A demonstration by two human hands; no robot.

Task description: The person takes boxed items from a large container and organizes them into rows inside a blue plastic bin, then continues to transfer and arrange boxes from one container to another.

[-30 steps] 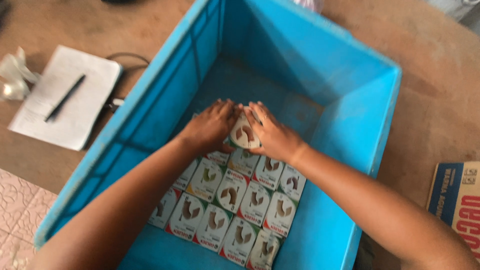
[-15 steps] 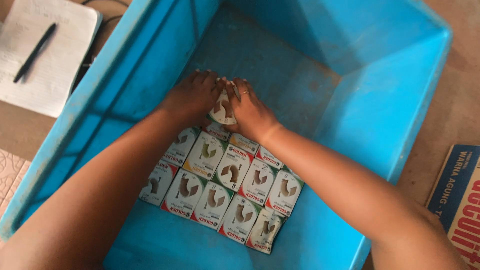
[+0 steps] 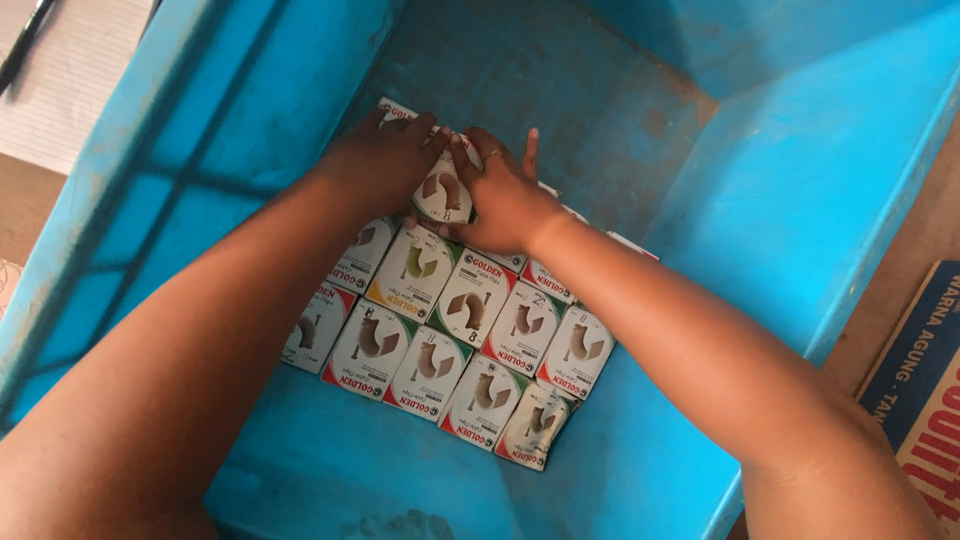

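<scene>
Both hands press down together on one small box [image 3: 441, 195], the left hand [image 3: 385, 160] covering its far-left corner and the right hand [image 3: 500, 195] clamped over its right side, fingers spread and flat rather than curled around it. Compared with a second ago, the hands sit in the same spot on the same box, only the view has dropped closer and swung over the crate [image 3: 800, 200]; the box now looks nearly level with its neighbours, so I judge it is being seated into the row. Just below the hands lie the packed boxes [image 3: 450, 340], side by side in tidy rows on the crate's scuffed blue floor. Beyond the hands the floor is bare. Left of the crate, a notepad [image 3: 70, 70] with a pen [image 3: 22, 45] rests on a brown tabletop; a printed carton [image 3: 920, 400] sits off right.
</scene>
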